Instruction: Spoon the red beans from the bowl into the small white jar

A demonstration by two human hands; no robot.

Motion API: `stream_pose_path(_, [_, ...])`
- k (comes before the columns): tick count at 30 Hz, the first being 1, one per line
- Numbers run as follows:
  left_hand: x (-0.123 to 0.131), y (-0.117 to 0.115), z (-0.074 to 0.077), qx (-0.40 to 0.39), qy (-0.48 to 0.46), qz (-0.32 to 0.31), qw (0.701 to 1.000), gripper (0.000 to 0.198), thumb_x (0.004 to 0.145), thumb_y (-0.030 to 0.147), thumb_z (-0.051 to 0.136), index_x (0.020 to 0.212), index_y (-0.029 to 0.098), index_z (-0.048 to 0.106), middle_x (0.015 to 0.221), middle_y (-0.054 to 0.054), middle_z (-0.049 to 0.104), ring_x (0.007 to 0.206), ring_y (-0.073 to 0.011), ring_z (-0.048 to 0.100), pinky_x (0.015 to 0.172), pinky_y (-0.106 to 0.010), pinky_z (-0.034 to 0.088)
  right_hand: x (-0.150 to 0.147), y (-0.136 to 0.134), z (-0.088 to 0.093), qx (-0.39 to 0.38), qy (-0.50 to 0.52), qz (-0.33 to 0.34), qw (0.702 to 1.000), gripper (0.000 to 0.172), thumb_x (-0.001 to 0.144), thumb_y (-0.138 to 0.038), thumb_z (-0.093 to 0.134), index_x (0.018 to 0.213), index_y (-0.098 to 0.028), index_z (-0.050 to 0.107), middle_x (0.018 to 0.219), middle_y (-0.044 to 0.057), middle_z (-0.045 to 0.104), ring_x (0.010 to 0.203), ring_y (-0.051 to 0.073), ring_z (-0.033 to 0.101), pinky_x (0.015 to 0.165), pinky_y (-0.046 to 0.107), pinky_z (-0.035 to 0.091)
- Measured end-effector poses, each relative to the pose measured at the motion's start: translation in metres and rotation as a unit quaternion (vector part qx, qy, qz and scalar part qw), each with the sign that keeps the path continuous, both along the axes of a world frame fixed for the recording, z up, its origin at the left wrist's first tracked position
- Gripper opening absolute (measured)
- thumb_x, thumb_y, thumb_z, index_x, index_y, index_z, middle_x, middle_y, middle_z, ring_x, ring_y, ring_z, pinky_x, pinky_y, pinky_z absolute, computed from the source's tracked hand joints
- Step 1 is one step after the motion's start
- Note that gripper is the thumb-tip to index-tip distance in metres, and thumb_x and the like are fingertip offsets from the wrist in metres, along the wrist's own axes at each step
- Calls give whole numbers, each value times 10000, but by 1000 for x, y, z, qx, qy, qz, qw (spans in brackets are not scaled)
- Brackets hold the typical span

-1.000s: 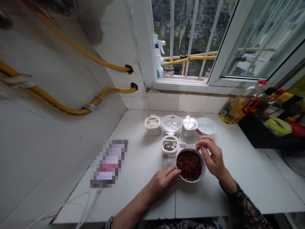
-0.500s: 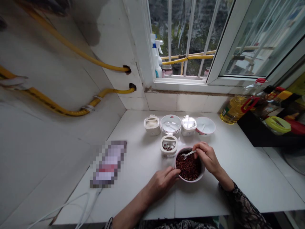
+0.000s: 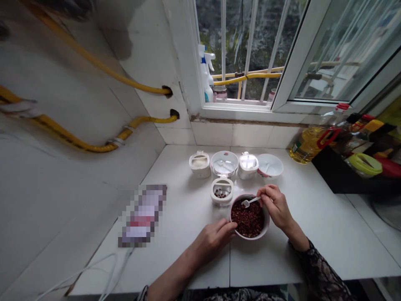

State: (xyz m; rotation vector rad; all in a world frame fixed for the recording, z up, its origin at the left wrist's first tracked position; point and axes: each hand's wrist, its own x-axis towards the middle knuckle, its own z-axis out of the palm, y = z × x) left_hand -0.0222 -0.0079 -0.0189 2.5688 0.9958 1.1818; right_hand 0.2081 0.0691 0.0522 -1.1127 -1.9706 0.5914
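**Spoon (image 3: 246, 203) over a bowl (image 3: 267, 220) of dark red bits (image 3: 248, 223)!**

And here we are, just below and right of the middle of the frame, with the bowl sitting on the white desk (image 3: 188, 217). The right hand (image 3: 277, 205) comes in from the lower right, fingers pinched together on the handle of that small white spoon. Its scoop points left, inside the bowl's upper rim; whether it touches the bits, I cannot tell!

Over to the left hand (image 3: 214, 237), reaching in from the lower left: fingers clamped on the bowl's left rim, one tip over the edge, the others partly hidden.

Just beyond, up and to the left, stands a small square jar (image 3: 216, 199) with a few dark bits inside. In the row behind: a jar of pale stuff (image 3: 201, 171), a flowered bowl (image 3: 224, 155), a jar with a shiny top (image 3: 249, 162) and a shallow dish (image 3: 275, 165). Out right, a bottle of yellow oil (image 3: 303, 147) beside a black rack (image 3: 326, 169). At centre left, something blurred out (image 3: 142, 215), and yellow hoses (image 3: 94, 59) cross the wall at upper left!
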Motion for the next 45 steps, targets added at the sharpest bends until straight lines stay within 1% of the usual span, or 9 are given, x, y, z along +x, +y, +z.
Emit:
stream_pose_path(11, [1, 0, 2, 5, -3, 3, 1000, 171, 1015, 214, 396, 1108, 133, 515, 775, -48, 611, 598, -116, 604, 520, -180, 500, -3, 0, 1, -104, 70, -31, 992, 210, 839, -263, 468, 676, -231, 595, 497, -19, 546, 668, 204, 549, 729, 327, 405])
stream_pose_path(16, [1, 0, 5, 17, 1, 7, 1000, 174, 1019, 217, 391, 1115, 132, 508, 775, -50, 621, 593, -118, 608, 506, -179, 495, -2, 4, -2, -232, 184, -20, 955, 159, 786, -312, 501, 696, -208, 581, 489, -30, 519, 521, 158, 492, 594, 290, 408])
stream_pose_path(19, [1, 0, 5, 19, -1, 5, 1000, 176, 1020, 216, 386, 1111, 130, 509, 784, -54, 627, 595, -119, 611, 514, -184, 504, 0, 7, -1, -257, 229, -24, 939, 141, 766, -317, 524, 715, -199, 580, 498, -27, 533, 523, 157, 509, 613, 298, 437])
stream_pose_path(23, [0, 0, 1, 3, -1, 1, 1000, 172, 1010, 204, 408, 1120, 128, 517, 789, -54, 621, 602, -116, 611, 521, -180, 507, -7, 1, 7, -196, 236, -27, 951, 153, 843, -340, 531, 820, -200, 587, 601, -6, 602, 624, 173, 576, 697, 315, 476])
stream_pose_path(27, [0, -1, -1, -2, 2, 0, 1000, 178, 1007, 212, 418, 1128, 129, 518, 789, -51, 617, 613, -115, 613, 535, -179, 513, -24, -9, 14, -68, 144, -16, 987, 141, 951, -299, 453, 948, -222, 571, 778, 28, 658, 755, 188, 608, 760, 330, 484])
stream_pose_path(32, [1, 0, 3, 23, 5, 18, 1000, 187, 1020, 234, 385, 1110, 136, 517, 756, -35, 606, 585, -117, 603, 513, -178, 498, -38, -11, 13, 130, -38, 97, 986, 208, 904, -110, 407, 926, -227, 578, 804, 23, 675, 787, 190, 611, 982, 443, 379])
stream_pose_path(36, [1, 0, 3, 14, 4, 12, 1000, 193, 1023, 233, 373, 1106, 135, 517, 761, -41, 611, 587, -118, 601, 517, -181, 497, -28, -10, 19, 144, -18, 74, 987, 216, 900, -84, 411, 952, -231, 560, 795, 3, 675, 759, 177, 621, 992, 444, 367])
stream_pose_path(40, [0, 0, 0, -3, 1, 2, 1000, 185, 1017, 222, 396, 1123, 132, 518, 791, -51, 617, 616, -115, 607, 539, -179, 502, -5, -7, 22, 123, 9, 29, 992, 180, 900, -118, 424, 859, -233, 557, 601, -57, 578, 567, 145, 549, 938, 415, 399])
stream_pose_path(45, [1, 0, 1, 9, -4, 4, 1000, 180, 1015, 215, 391, 1126, 140, 512, 784, -42, 607, 593, -112, 590, 526, -176, 492, 2, -2, 9, 68, -38, 34, 996, 188, 864, -144, 428, 766, -231, 563, 612, -42, 608, 581, 155, 551, 908, 413, 391])
